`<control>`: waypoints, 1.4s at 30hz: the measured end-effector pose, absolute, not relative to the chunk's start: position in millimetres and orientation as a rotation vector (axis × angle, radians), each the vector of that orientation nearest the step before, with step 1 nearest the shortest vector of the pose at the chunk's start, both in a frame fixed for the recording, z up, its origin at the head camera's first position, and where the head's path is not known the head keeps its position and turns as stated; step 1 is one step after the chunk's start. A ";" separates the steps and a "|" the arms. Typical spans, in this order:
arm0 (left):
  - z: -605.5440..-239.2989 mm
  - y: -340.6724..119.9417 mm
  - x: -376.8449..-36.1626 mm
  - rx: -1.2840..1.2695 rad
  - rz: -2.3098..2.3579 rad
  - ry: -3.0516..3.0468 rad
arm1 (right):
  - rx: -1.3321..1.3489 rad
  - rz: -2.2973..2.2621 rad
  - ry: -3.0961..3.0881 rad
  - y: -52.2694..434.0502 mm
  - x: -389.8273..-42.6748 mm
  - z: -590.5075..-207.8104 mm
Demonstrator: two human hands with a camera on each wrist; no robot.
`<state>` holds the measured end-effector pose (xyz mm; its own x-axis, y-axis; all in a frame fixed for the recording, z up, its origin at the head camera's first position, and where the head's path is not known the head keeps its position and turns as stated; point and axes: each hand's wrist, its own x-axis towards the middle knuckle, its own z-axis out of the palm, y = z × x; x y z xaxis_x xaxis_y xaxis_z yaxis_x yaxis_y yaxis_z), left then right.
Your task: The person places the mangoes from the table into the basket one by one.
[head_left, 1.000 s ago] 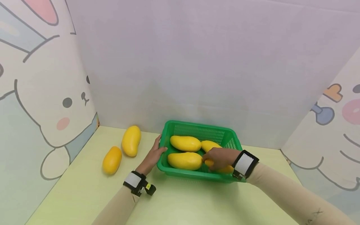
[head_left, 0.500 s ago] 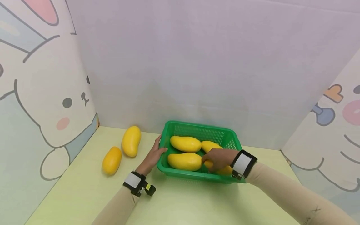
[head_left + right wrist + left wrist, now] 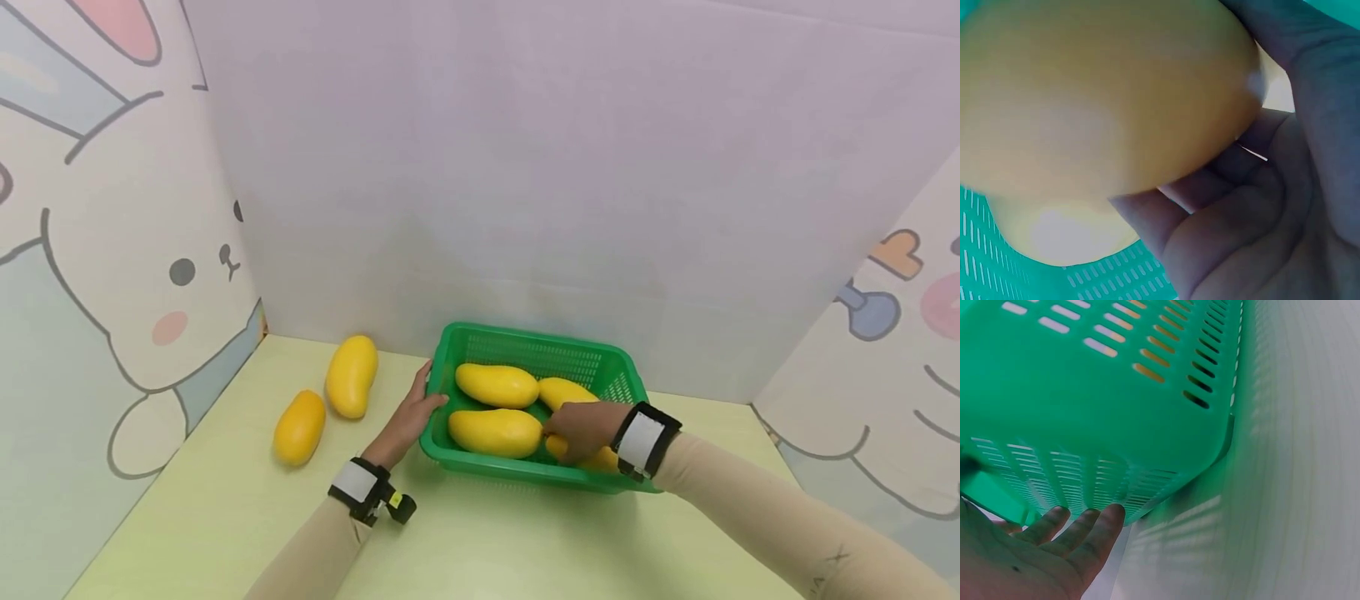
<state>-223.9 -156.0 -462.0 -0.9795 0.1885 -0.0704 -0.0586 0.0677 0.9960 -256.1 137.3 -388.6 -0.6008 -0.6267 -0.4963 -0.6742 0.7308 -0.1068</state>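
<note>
- The right hand (image 3: 581,429) is down inside the green basket (image 3: 592,482), fingers curled round a yellow mango (image 3: 600,457) at the basket's near right corner; the right wrist view shows that mango (image 3: 1104,100) filling the frame, with the fingers (image 3: 1222,206) wrapped under it.
- The left hand (image 3: 408,417) rests against the basket's left wall, fingers straight and relaxed, thumb at the rim. In the left wrist view the fingertips (image 3: 1085,528) lie flat against the slotted green side (image 3: 1104,406), gripping nothing.
- The basket stands on the pale yellow-green counter (image 3: 225,517), near the back wall.
- Three more mangoes lie inside it: one at the back left (image 3: 497,385), one at the front left (image 3: 495,432), and one at the back right (image 3: 564,390), partly hidden by the right hand.
- Two further mangoes lie on the counter to the left of the basket, well apart from it: a larger yellow one (image 3: 351,376) and, just beside it and nearer the left panel, a smaller, more orange one (image 3: 299,427).
- Panels with a cartoon rabbit (image 3: 112,275) enclose the counter on the left.
</note>
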 end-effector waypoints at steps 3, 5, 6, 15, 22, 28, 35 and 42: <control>-462.7 -155.7 -224.1 0.138 2.035 2.138 | -0.976 0.138 2.419 136.1 -256.3 -388.9; -463.1 -155.7 -224.3 0.141 2.044 2.127 | -0.973 0.136 2.417 135.2 -256.3 -388.5; -463.2 -155.8 -224.3 0.141 2.047 2.123 | -0.975 0.135 2.416 134.8 -256.4 -388.4; -462.9 -156.4 -223.9 0.143 2.048 2.130 | -0.943 0.148 2.432 133.4 -260.2 -395.9; -464.6 -156.9 -224.5 0.152 2.053 2.108 | -0.938 0.159 2.410 133.2 -260.2 -398.4; -465.3 -157.3 -226.3 0.159 2.035 2.142 | -0.948 0.183 2.412 131.4 -259.9 -396.7; -467.1 -158.4 -226.6 0.158 2.041 2.134 | -0.956 0.164 2.430 130.7 -261.3 -400.7; -466.4 -158.9 -227.3 0.169 2.031 2.132 | -0.948 0.188 2.432 131.8 -262.6 -409.1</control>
